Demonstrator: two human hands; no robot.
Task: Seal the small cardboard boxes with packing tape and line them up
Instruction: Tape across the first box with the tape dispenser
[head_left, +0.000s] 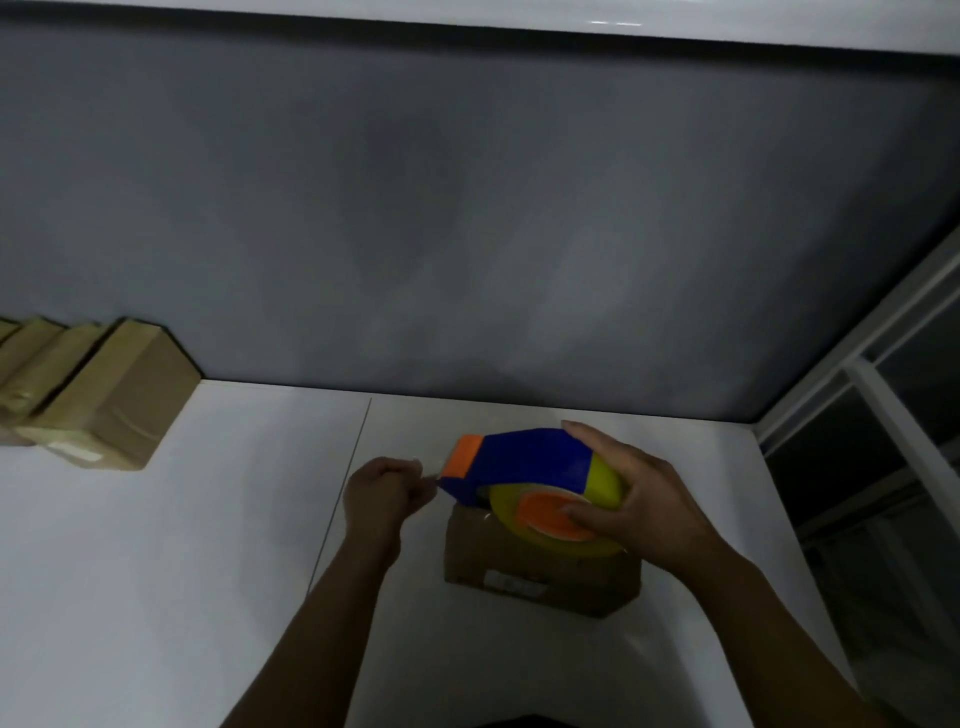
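A small brown cardboard box lies on the white table, a label on its near side. Over its top I hold a blue, orange and yellow tape dispenser carrying a yellowish roll of packing tape. My right hand grips the dispenser from the right, thumb on the orange hub. My left hand is closed at the dispenser's front tip, fingers pinched where the clear tape end comes out; the tape itself is barely visible.
Several sealed cardboard boxes stand side by side at the far left against the grey wall. A seam runs across the table left of my hands. Window frames border the table's right edge.
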